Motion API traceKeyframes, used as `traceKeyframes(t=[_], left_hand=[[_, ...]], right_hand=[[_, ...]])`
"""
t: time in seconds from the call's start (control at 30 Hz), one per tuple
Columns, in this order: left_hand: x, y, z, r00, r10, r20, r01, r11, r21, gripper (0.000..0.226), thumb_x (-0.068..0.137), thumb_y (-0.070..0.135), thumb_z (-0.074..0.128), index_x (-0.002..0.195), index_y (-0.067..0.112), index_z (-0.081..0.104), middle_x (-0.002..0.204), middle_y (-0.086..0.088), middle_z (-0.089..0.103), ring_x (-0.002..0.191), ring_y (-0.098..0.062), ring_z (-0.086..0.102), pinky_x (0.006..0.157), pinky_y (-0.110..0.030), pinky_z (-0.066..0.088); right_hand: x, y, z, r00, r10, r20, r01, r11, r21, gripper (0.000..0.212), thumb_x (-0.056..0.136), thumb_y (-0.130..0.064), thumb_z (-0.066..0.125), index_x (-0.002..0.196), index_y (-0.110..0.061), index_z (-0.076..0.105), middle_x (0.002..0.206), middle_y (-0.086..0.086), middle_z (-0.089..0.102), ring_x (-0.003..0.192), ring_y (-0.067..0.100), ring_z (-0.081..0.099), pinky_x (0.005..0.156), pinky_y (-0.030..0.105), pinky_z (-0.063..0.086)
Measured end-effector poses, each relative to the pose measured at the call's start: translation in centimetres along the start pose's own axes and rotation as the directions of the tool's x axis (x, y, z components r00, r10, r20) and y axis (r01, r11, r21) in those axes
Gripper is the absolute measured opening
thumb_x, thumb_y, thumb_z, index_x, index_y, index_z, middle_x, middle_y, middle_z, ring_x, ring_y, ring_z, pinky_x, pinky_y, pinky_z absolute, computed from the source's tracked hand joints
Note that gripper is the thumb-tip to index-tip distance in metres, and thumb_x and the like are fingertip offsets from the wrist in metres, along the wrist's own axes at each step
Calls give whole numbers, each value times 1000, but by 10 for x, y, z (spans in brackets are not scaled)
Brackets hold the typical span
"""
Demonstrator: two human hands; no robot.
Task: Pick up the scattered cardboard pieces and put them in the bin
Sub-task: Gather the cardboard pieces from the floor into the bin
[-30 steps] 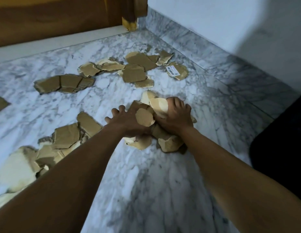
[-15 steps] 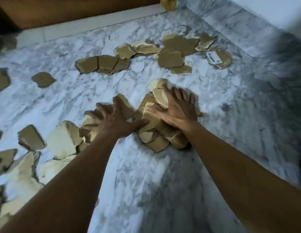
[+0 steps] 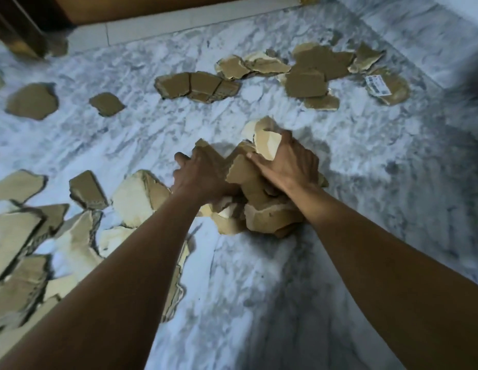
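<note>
Head view: grey-white veined marble floor (image 3: pixel 259 303).
Heap: torn brown cardboard pieces (image 3: pixel 267 217) bunched mid-floor, pressed between both hands.
Left hand (image 3: pixel 203 174): fingers curled round the heap's left side.
Right hand (image 3: pixel 288 164): fingers curled over its top, gripping.
Loose scraps: far row of flat brown cardboard scraps (image 3: pixel 307 81); near-left cluster of pale cardboard scraps (image 3: pixel 24 236).

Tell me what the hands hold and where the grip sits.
A bunch of torn cardboard pieces, clamped between both hands: the left hand grips its left side, the right hand its top and right side.
</note>
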State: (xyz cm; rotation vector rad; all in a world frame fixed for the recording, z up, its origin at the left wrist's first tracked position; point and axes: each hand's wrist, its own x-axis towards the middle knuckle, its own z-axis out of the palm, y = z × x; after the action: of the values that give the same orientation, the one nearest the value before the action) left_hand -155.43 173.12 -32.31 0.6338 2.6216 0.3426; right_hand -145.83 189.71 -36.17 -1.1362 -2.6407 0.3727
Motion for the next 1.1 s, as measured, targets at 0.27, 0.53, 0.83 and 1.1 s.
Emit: traceKeyframes(t=[0.27, 0.53, 0.83, 1.1], left_hand=[[-23, -4, 8, 999, 12, 53, 31, 680, -733, 65, 68, 5, 91, 121, 18, 56, 108, 4, 63, 102, -23, 65, 74, -35, 57], [-73, 58, -13, 971, 238, -5, -117, 458, -881, 70, 68, -14, 82, 125, 20, 62, 112, 1, 66, 91, -18, 66, 73, -38, 61], [-154, 220, -107, 847, 516, -129, -301, 265, -916, 67, 69, -19, 76, 113, 30, 65, 116, -2, 68, 98, -25, 67, 72, -37, 61], [-260, 389, -117, 676, 699, -235, -433, 117, -894, 67, 69, -9, 80, 125, 23, 61, 114, 12, 63, 94, -6, 63, 74, -27, 59]], right_hand=[[-50, 6, -27, 1000, 24, -1, -23, 950, 312, 55, 89, -49, 64, 126, -19, 37, 106, 12, 70, 95, 39, 66, 66, 37, 49], [-85, 45, -110, 969, 205, -139, -106, 851, 515, 50, 85, -46, 73, 118, -27, 41, 101, 1, 70, 91, 26, 67, 70, 36, 57], [-86, 94, -327, 874, 233, -427, -12, 888, 460, 48, 84, -42, 72, 115, -21, 42, 100, 1, 65, 89, 27, 63, 68, 36, 52], [-137, 202, -493, 702, 336, -627, -114, 923, 367, 53, 76, -47, 72, 114, -22, 45, 97, -3, 63, 87, 24, 63, 68, 34, 50]])
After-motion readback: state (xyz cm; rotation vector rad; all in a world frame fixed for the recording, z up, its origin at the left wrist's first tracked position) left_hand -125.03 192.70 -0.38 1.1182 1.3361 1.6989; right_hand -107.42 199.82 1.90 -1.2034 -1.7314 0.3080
